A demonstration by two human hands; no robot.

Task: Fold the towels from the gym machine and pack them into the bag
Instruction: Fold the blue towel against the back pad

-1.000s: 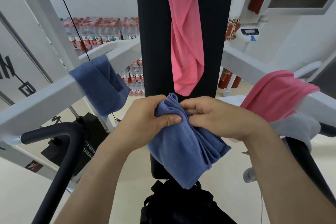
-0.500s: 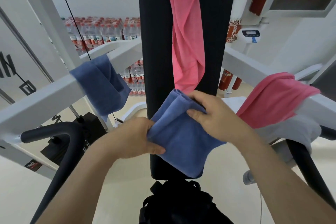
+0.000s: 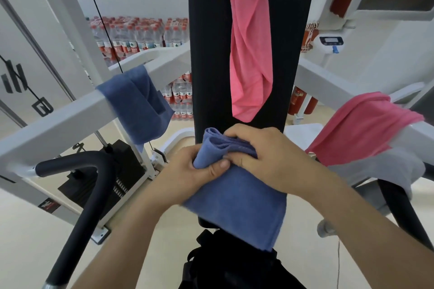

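mid-frame, the left hand (image 3: 190, 171) and right hand (image 3: 265, 157) both grip the folded blue towel (image 3: 237, 204) before the black backrest (image 3: 209, 54), above the black bag (image 3: 230, 265) at the bottom edge; red labels on the stacked water bottles (image 3: 138, 35), upper left, are too small to read.

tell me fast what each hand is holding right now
Left hand: closed, gripping the blue towel.
Right hand: closed, fingers gripping the same towel's top fold.
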